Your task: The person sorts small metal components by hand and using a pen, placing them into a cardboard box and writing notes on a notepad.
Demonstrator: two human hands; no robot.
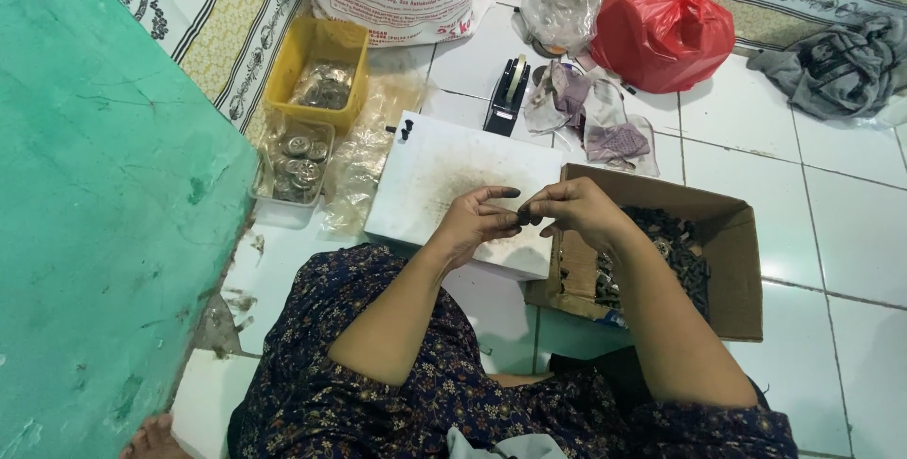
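My left hand [477, 223] and my right hand [574, 209] meet fingertip to fingertip over a white foam board [444, 171]. Between them they pinch a small dark part [522, 217]; its shape is too small to make out. The fingertips are smudged black. Just right of my right forearm stands an open cardboard box [732, 232] filled with several small dark metal pieces [675, 251]. The board's top is stained dark near my hands.
A yellow tub [316, 48] and a clear tub [283, 209] with round metal parts stand left of the board. A tape dispenser [507, 93], a red plastic bag [661, 29], a clear bag, a printed sack and grey cloth lie behind. A green wall [94, 213] runs along the left.
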